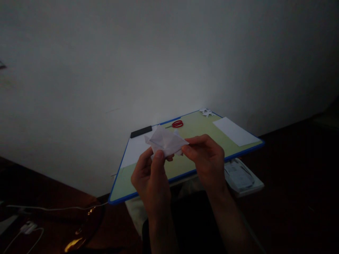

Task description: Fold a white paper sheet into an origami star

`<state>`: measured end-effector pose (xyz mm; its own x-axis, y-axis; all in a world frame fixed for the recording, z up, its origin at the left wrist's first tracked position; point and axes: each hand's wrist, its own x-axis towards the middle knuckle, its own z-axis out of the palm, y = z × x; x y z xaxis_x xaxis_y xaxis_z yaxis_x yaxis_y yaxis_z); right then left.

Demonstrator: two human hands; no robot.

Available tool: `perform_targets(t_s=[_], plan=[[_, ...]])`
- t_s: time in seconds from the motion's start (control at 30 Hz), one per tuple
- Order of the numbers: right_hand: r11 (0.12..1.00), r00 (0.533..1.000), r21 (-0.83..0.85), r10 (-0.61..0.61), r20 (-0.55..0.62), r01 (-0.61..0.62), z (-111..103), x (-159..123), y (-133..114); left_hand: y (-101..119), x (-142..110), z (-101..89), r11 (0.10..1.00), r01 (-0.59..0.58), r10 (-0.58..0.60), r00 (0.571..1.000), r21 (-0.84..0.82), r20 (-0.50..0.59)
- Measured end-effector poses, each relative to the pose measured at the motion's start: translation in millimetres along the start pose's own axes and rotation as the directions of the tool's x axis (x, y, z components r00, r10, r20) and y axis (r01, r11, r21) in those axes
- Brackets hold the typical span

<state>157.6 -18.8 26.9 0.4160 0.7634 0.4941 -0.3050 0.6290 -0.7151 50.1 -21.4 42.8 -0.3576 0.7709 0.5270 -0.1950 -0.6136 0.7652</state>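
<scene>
A folded white paper piece is held in the air above a green board with a blue rim. My left hand pinches its lower left part between thumb and fingers. My right hand pinches its right corner. Both hands are closed on the paper, which has several creases and pointed flaps.
On the board lie red-handled scissors, a white sheet at the right, another white sheet at the left, a black bar and a small folded paper shape. A white wall stands behind. White cables lie at lower left.
</scene>
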Motion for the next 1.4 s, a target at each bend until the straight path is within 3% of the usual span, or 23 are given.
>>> perform_targets(t_s=[0.2,0.37,0.53,0.8,1.27,1.4], plan=[[0.996,0.998,0.069,0.062,-0.008,-0.061,-0.9,1.4,-3.1,-1.0,-1.1,-3.1,0.999,-0.015,0.014,1.000,0.052,0.020],[0.998,0.996,0.009,0.054,0.066,-0.055,-8.6,4.5,-3.1,-1.6,-1.1,-6.4,0.997,-0.035,0.036,0.999,0.076,-0.013],[0.999,0.997,-0.032,0.041,0.059,-0.039,-13.2,8.1,-6.4,-0.2,-3.8,-6.5,0.986,-0.041,0.046,0.999,0.161,-0.025],[0.955,0.990,-0.280,-0.065,0.129,0.100,-23.0,9.3,-13.6,1.5,-7.4,-1.4,0.953,-0.110,0.137,0.987,0.283,-0.079],[0.840,0.953,-0.453,-0.237,0.187,0.298,-26.1,9.7,-19.1,5.1,-8.4,-2.6,0.955,-0.111,0.124,0.992,0.273,-0.031],[0.845,0.956,-0.451,-0.224,0.191,0.288,-24.0,8.9,-17.5,3.8,-8.0,-1.0,0.958,-0.119,0.134,0.990,0.261,-0.041]])
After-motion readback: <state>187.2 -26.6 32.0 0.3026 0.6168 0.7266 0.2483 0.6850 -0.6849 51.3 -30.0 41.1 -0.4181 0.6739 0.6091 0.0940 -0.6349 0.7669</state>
